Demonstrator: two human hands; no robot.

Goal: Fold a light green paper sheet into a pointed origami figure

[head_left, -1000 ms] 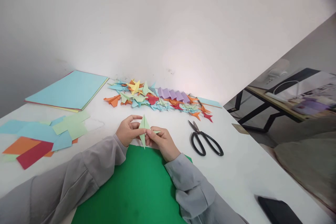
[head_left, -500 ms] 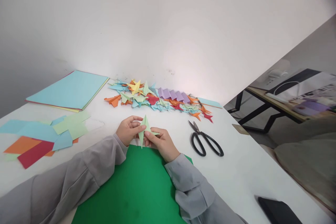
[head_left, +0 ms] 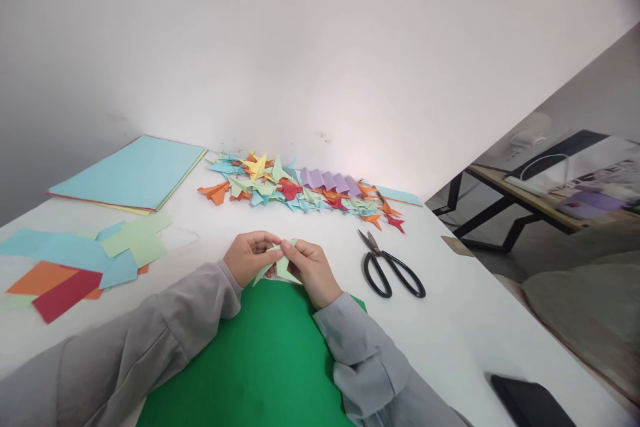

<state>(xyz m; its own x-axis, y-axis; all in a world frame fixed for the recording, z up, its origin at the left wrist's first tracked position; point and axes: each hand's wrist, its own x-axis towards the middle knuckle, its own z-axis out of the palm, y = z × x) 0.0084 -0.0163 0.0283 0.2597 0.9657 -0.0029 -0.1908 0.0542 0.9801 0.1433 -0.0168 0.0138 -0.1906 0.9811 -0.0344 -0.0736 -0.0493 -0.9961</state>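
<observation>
A pale green folded paper piece (head_left: pixel 286 269) is pinched between both hands just above the far edge of a green sheet (head_left: pixel 260 353). My left hand (head_left: pixel 251 257) is closed on its left side, thumb on top. On the right side, my right hand (head_left: pixel 311 265) grips it with thumb and fingers. The fingers cover much of the paper, so its full shape is hidden. Beyond the hands lies a long pile of folded paper figures (head_left: pixel 290 190) in many colours.
Black-handled scissors (head_left: pixel 385 265) lie partly spread, right of the hands. Loose paper pieces (head_left: pixel 67 292) are scattered at left, with a stack of coloured sheets (head_left: pixel 130 172) behind. A black flat object (head_left: pixel 530 400) sits at the near right. A wall (head_left: pixel 310 67) stands behind the table.
The pale green paper has turned from upright, pointed tip up, to a lower, more covered position. Both hands have drawn closer together, the fingertips now meeting over its top.
</observation>
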